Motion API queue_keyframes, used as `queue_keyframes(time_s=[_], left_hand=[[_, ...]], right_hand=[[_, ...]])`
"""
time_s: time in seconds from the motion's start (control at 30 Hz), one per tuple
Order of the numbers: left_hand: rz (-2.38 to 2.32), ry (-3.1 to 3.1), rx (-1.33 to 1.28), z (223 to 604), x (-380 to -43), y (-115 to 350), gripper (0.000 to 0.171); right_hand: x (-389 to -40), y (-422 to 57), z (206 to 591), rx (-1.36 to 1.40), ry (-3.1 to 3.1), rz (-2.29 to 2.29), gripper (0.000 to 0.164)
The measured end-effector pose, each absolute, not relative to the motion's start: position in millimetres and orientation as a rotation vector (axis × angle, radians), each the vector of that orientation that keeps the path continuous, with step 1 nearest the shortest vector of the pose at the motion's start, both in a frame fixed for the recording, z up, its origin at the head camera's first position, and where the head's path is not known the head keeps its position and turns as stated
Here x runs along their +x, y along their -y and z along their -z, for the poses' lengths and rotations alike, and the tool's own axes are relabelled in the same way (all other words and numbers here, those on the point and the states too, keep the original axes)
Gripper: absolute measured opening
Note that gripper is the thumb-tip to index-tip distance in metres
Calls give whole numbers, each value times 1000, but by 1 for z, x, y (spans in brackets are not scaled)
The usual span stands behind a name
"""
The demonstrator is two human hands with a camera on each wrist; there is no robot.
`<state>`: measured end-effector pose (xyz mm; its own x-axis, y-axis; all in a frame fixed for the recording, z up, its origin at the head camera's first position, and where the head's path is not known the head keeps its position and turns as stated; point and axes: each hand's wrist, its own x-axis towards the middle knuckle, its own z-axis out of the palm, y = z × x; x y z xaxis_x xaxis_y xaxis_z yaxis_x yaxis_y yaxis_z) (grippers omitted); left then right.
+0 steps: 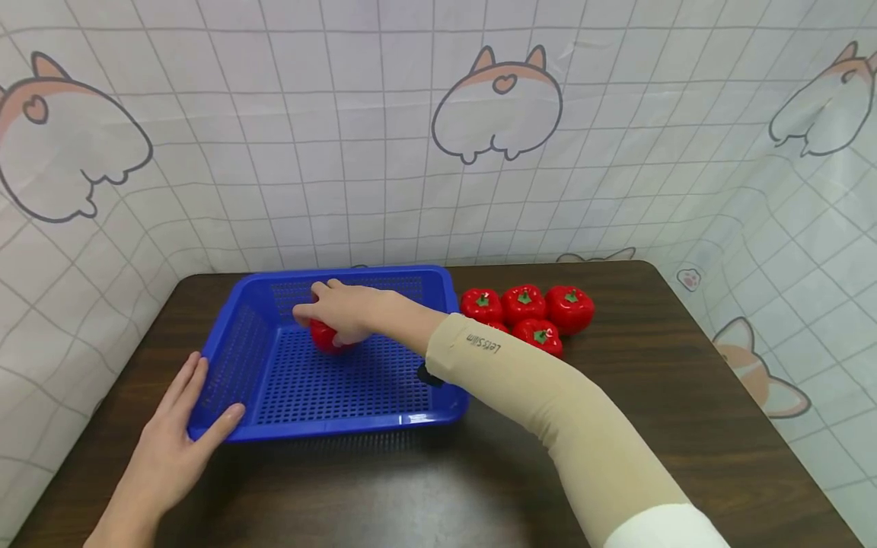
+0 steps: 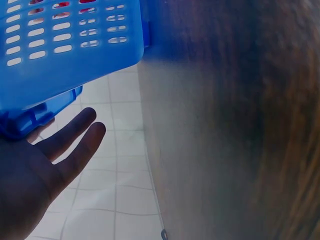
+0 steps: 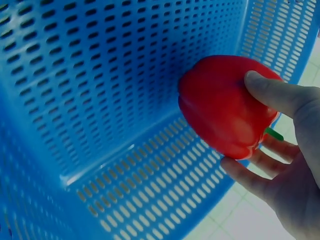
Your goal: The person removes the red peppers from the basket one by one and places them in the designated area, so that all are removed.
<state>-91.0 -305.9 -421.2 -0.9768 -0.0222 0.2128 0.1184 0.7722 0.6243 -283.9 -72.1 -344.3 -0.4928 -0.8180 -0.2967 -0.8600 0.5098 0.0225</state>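
Observation:
Inside a blue plastic basket [image 1: 322, 428], my right hand [image 1: 346, 308] grips a red bell pepper [image 3: 225, 105] from above, thumb on one side and fingers on the other. The pepper's green stem [image 3: 273, 133] faces the palm in the right wrist view. Whether its underside touches the basket floor I cannot tell. At the basket's near left corner rests my left hand [image 1: 167, 449], fingers straight along the left side and thumb on the front rim. To the right of the basket, several red bell peppers [image 1: 524, 304] sit grouped on the table, one partly hidden by the right forearm.
The dark wooden table [image 1: 658, 396] carries everything, its far edge close to a hanging cloth [image 1: 329, 152] with a grid and cartoon animals. The right forearm, in a beige sleeve [image 1: 541, 388], crosses over the basket's right rim. A small black object [image 1: 429, 375] shows below that wrist.

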Motion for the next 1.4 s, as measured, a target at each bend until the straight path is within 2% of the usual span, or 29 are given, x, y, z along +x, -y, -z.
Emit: queue_keyframes(time_s=[0.37, 0.73, 1.4], left_hand=[[994, 2729, -85, 422, -91, 306, 83], [990, 2738, -83, 421, -90, 305, 83], [995, 2744, -72, 421, -88, 304, 83]], right_hand=[[-281, 53, 332, -1447, -2489, -300, 64], [-275, 39, 323, -1515, -2453, -256, 51], [-268, 5, 305, -1571, -2446, -130, 47]])
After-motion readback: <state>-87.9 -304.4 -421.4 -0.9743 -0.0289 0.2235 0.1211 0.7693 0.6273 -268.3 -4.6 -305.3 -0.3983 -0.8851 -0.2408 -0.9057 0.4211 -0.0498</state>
